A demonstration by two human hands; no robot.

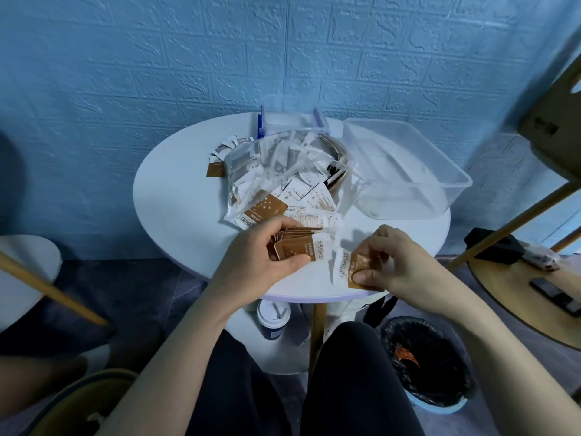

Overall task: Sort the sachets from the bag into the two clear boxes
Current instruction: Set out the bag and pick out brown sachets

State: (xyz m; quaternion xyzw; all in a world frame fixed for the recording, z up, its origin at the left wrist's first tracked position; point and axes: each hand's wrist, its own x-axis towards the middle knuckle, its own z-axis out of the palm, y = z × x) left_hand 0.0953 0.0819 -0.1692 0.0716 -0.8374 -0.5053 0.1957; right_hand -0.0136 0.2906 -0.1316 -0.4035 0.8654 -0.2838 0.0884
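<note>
A clear plastic bag (267, 165) lies open in the middle of the round white table (176, 196), with brown-and-white sachets (301, 199) spilling from it toward me. My left hand (254, 262) grips a stack of brown sachets (301, 247) near the table's front edge. My right hand (399, 262) pinches a single brown sachet (352, 265) just to the right of that stack. A large clear box (408, 162) stands at the table's right. A smaller clear box with blue clips (292, 118) stands at the back, behind the bag.
A few loose sachets (220, 158) lie left of the bag. Under the table stand a lidded paper cup (272, 319) and a black-lined bin (430, 363). A wooden side table with a phone (553, 297) is at the right; wooden legs cross both sides.
</note>
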